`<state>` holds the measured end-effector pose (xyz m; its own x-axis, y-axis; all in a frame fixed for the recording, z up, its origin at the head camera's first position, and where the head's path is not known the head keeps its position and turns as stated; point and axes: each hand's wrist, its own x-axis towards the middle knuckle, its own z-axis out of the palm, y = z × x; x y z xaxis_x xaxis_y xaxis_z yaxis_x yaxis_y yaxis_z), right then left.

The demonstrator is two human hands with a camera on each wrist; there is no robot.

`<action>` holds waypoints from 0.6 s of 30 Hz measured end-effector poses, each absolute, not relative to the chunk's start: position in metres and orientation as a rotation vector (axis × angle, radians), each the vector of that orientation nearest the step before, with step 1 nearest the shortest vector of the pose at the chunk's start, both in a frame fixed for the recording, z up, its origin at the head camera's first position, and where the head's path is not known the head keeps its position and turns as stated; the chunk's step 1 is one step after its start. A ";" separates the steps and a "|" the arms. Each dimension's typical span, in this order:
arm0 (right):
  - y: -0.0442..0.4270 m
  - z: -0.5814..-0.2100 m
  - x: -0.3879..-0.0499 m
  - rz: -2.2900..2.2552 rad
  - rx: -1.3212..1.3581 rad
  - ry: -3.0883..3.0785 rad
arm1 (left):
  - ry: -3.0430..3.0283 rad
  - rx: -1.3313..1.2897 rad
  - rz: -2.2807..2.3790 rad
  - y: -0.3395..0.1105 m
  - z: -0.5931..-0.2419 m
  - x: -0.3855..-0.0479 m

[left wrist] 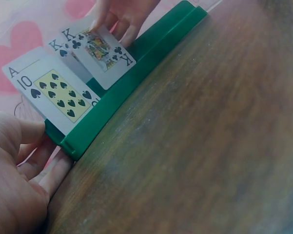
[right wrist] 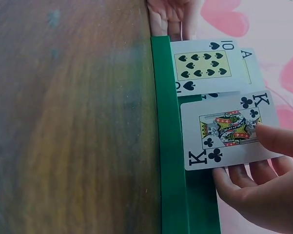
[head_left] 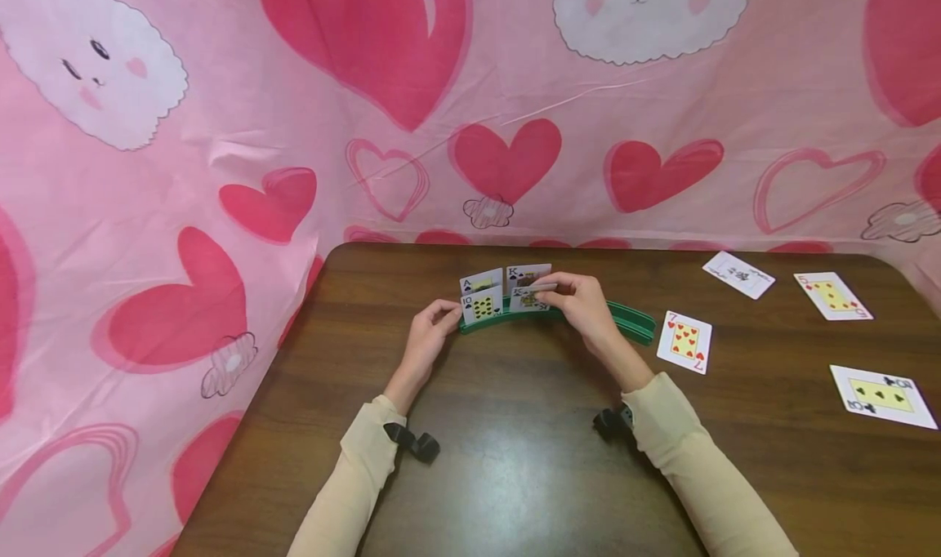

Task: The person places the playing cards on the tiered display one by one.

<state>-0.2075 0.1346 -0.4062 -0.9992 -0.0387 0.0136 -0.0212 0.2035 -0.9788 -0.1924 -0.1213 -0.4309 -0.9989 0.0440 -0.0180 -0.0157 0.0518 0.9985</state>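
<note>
A curved green card holder (head_left: 634, 323) stands on the table, and my left hand (head_left: 430, 334) grips its left end between thumb and fingers. My right hand (head_left: 584, 308) pinches a king of clubs (right wrist: 229, 129), thumb on its face and fingers behind. The king's lower edge is at the holder's front slot, slightly tilted. To its left, a ten of spades (left wrist: 58, 95) stands in the front row. Behind the ten rises an ace (head_left: 481, 279), mostly covered. Another king (head_left: 520, 273), of spades, stands in the back row behind the king of clubs.
On the table's right side lie a seven of hearts (head_left: 684, 342), a five of diamonds (head_left: 832, 296), a clubs card (head_left: 882, 395) and a white card with a dark figure (head_left: 738, 275). A pink heart-print cloth (head_left: 412, 181) hangs behind and left of the brown table (head_left: 500, 475).
</note>
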 end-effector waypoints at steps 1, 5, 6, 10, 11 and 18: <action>0.134 -0.407 -0.208 -1.974 -0.063 2.425 | 2.246 0.032 2.136 -0.121 -0.431 -0.193; 0.134 -0.407 -0.207 -1.972 -0.085 2.425 | 2.239 0.019 2.151 -0.122 -0.440 -0.198; 0.134 -0.407 -0.207 -1.977 -0.088 2.421 | 2.240 0.020 2.156 -0.122 -0.445 -0.200; 0.134 -0.408 -0.206 -1.977 -0.116 2.414 | 2.245 0.022 2.167 -0.124 -0.457 -0.206; 0.134 -0.408 -0.206 -1.974 -0.118 2.413 | 2.249 0.024 2.166 -0.124 -0.459 -0.207; 0.134 -0.412 -0.209 -1.921 -0.117 2.423 | 2.258 0.012 2.157 -0.124 -0.462 -0.209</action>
<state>-0.2090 0.1340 -0.4123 -0.9961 -0.0882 0.0099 -0.0298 0.2270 -0.9734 -0.2087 -0.1242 -0.4620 -0.9998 0.0184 -0.0086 -0.0078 0.0456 0.9989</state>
